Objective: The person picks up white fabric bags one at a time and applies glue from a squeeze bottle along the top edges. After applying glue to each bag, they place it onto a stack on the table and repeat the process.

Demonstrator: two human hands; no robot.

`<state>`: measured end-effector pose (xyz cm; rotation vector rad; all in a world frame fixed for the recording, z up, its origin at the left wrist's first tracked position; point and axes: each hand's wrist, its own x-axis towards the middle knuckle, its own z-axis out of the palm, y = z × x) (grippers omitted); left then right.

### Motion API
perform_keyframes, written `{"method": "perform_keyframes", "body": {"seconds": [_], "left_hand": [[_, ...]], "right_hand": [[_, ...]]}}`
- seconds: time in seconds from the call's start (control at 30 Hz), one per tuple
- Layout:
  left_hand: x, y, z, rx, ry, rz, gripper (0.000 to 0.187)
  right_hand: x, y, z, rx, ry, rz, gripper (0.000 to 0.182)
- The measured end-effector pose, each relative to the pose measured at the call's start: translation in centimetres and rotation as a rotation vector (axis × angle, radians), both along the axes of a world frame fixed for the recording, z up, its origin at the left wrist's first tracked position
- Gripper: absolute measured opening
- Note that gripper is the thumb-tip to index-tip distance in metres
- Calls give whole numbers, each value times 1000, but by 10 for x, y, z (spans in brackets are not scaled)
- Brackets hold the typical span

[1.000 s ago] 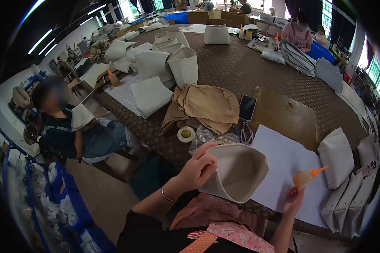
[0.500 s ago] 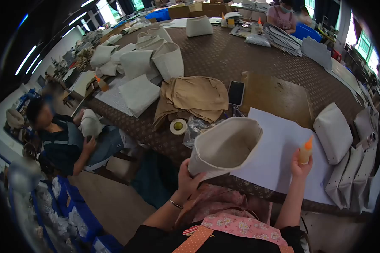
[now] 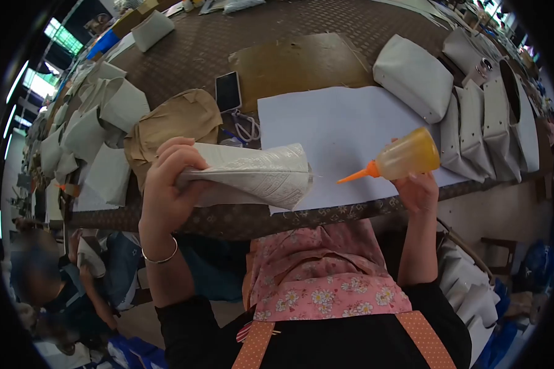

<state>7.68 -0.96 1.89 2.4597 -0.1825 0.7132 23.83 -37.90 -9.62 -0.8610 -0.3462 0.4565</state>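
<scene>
My left hand (image 3: 173, 178) grips a pale off-white bag piece (image 3: 252, 172) by its left end, fingers over the top and thumb in front. The piece lies on its side in the air, its patterned face turned up. To its right, my right hand (image 3: 417, 187) holds a glue bottle (image 3: 409, 155) with yellowish contents. The bottle is tilted level, its orange nozzle pointing left towards the piece without touching it. Beneath both is a large white sheet (image 3: 326, 123) on the table.
A phone (image 3: 228, 92) and white cable lie beside brown cloth (image 3: 178, 120). Behind is a brown board (image 3: 301, 61). Pale bags stand at the right (image 3: 412, 77) and left (image 3: 122, 103). A co-worker (image 3: 74, 295) sits at lower left, holding a pale piece.
The bag piece has been turned from upright with its opening up onto its side. The bottle has tipped from nozzle up to nozzle left. The view has swung right and down.
</scene>
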Motion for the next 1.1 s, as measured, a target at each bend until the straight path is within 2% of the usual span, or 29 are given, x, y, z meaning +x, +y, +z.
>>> {"method": "perform_keyframes", "body": {"seconds": [0.07, 0.17, 0.23, 0.27, 0.33, 0.43, 0.8, 0.9, 0.97, 1.1], "left_hand": [[14, -7, -5, 31, 78, -69, 30], [27, -11, -4, 91, 140, -1, 35], [38, -10, -5, 102, 108, -1, 47], [39, -11, -4, 104, 111, -10, 47], [41, -14, -1, -11, 209, 64, 61], [41, -11, -6, 60, 208, 60, 69], [29, 8, -13, -12, 175, 81, 63], [28, 10, -15, -23, 148, 82, 63], [27, 9, -16, -38, 145, 84, 63], [29, 5, -16, -16, 139, 110, 61]], "right_hand": [[-10, 6, 8, 13, 40, -23, 62], [-13, 9, -10, -12, 37, 4, 60], [-15, 13, -18, 1, 64, -5, 55], [-16, 16, -21, 17, 87, -4, 51], [-16, 20, -21, -20, 86, -4, 51], [-16, 29, -21, -90, 57, -23, 52], [-10, 52, 3, -249, -43, -133, 61], [-6, 52, 12, -300, -111, -68, 63], [-2, 53, 19, -397, -270, -24, 66], [5, 61, 20, -287, -201, -22, 66]]}}
